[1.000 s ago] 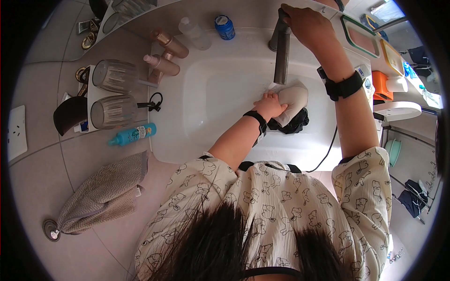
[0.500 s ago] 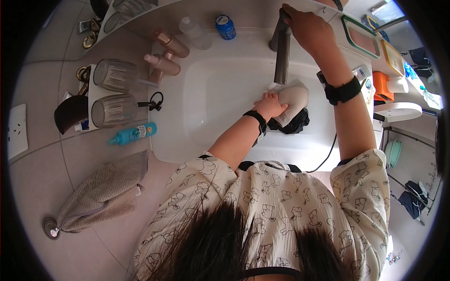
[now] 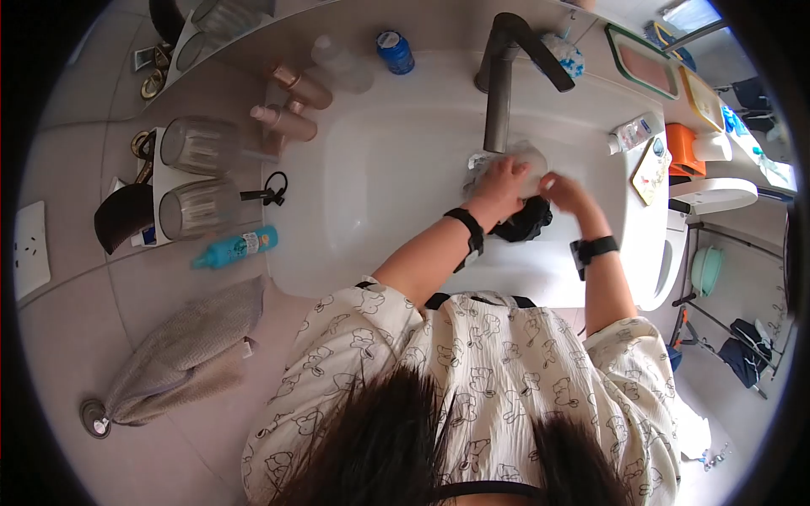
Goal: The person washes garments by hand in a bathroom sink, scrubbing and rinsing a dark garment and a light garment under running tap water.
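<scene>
Inside the white sink (image 3: 380,185), a pale cloth (image 3: 530,160) lies below the dark faucet spout, with a black cloth (image 3: 525,221) beside it toward me. My left hand (image 3: 499,187) is on the pale cloth, its fingers bent over it; whether they grip it is hard to see. At the cloth's right side is my right hand (image 3: 569,194), blurred, with its fingers curled; anything in them is too small to make out. The faucet (image 3: 499,93) stands at the sink's back edge, its lever turned out to the right. Water seems to run onto the cloth.
Pink bottles (image 3: 295,122), a clear bottle (image 3: 342,63) and a blue jar (image 3: 395,52) stand on the back left rim. A white tube (image 3: 634,133) lies on the right rim. Two glasses (image 3: 200,207), a turquoise bottle (image 3: 236,247) and a hanging towel (image 3: 190,350) are at the left.
My right hand has let go of the faucet lever and come down to the pale cloth. The lever now points right. My left hand has shifted slightly up and right over the cloth.
</scene>
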Demonstrator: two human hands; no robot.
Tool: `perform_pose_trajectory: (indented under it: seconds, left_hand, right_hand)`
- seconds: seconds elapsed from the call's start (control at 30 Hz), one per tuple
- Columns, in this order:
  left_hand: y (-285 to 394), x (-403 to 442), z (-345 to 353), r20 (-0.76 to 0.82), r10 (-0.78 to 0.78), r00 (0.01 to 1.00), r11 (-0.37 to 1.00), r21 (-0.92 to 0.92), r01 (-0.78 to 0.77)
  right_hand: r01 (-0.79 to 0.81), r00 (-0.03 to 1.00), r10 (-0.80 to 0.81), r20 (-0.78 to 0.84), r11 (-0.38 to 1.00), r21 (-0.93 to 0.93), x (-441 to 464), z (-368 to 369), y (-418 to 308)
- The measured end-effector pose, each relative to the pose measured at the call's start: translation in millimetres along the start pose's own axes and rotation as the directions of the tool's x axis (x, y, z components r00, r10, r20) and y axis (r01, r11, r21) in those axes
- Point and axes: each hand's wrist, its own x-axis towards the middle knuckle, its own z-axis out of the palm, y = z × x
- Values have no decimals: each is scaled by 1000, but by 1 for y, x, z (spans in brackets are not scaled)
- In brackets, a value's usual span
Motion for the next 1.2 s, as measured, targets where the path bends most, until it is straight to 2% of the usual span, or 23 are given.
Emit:
perform_pose_trajectory:
  seconds: [0.03,0.07,0.17,0.2,0.27,0.37,0.4,0.47,0.53,0.63,0.67,0.7,0.73,0.8,0.83,0.87,0.93,0.97,1.0,1.03,1.07,1.1,1.2]
  left_hand:
    - [-6,4,-4,5,-43,999,997,-61,43]
    - [-16,9,-12,41,-127,991,985,-111,130]
    - [-43,-6,-50,-37,-324,945,892,-344,292]
    - [-43,-20,-72,-57,-424,904,829,-427,362]
    - [-70,-45,-93,-80,-444,893,824,-429,371]
    - [-87,-85,-129,-146,-413,899,875,-338,347]
    - [-89,-97,-138,-157,-441,884,878,-277,389]
    - [-92,-114,-148,-171,-471,866,875,-216,433]
    - [-94,-121,-153,-81,-606,791,795,-23,606]
    - [-93,-124,-151,-69,-675,735,720,159,676]
    - [-93,-122,-146,-71,-673,737,721,159,674]
    - [-91,-118,-137,-282,-491,824,787,263,558]
    - [-85,-113,-129,-452,-256,855,806,388,447]
    - [-42,-84,-133,-132,-461,877,869,132,477]
    - [-33,-70,-122,17,-449,893,893,32,448]
    - [-24,-55,-111,164,-412,896,901,-73,428]
    - [-12,-40,-74,166,-282,945,959,52,277]
    - [-2,-33,-60,170,-272,947,962,51,267]
    - [8,-28,-48,132,-277,952,951,180,251]
    - [13,-23,-39,93,-277,956,922,305,238]
    - [10,-20,-30,98,-270,958,924,306,229]
    - [5,-16,-22,128,-278,952,918,326,224]
    - [-27,-18,-9,153,-245,957,899,405,165]
  right_hand:
    - [108,990,-101,-94,992,68,-14,16,3]
    - [196,980,-189,-68,973,118,-14,28,2]
    - [170,980,-146,-132,966,193,-17,45,-8]
    - [178,983,-169,-76,975,132,-12,42,-9]
    - [191,982,-190,-19,978,82,-5,33,-14]
    - [270,959,-279,-41,865,422,-21,-1,-39]
    - [272,958,-285,-33,865,423,-33,-13,-50]
    - [292,907,-420,22,667,685,-57,-31,-70]
    - [316,899,-439,-9,634,706,-73,-40,-82]
    - [351,881,-457,-122,460,816,-80,-44,-84]
    - [355,871,-459,-175,340,871,-77,-41,-81]
    - [354,861,-455,-228,214,911,-73,-37,-77]
    - [355,860,-455,-229,212,911,-68,-34,-73]
    - [346,886,-350,-306,57,937,-46,-23,-60]
    - [356,901,-320,-292,164,920,-26,-12,-42]
    - [360,900,-321,-296,162,919,-12,-3,-30]
    - [412,900,-216,-379,706,576,14,16,-8]
    - [380,852,-201,-482,872,308,34,37,10]
    - [372,853,-189,-487,875,311,40,50,12]
    - [342,805,-244,-542,936,86,42,62,10]
    - [283,756,-311,-576,949,-141,39,67,2]
    - [202,834,-294,-467,950,-236,37,73,-6]
    - [150,925,-266,-272,912,-381,17,58,-29]
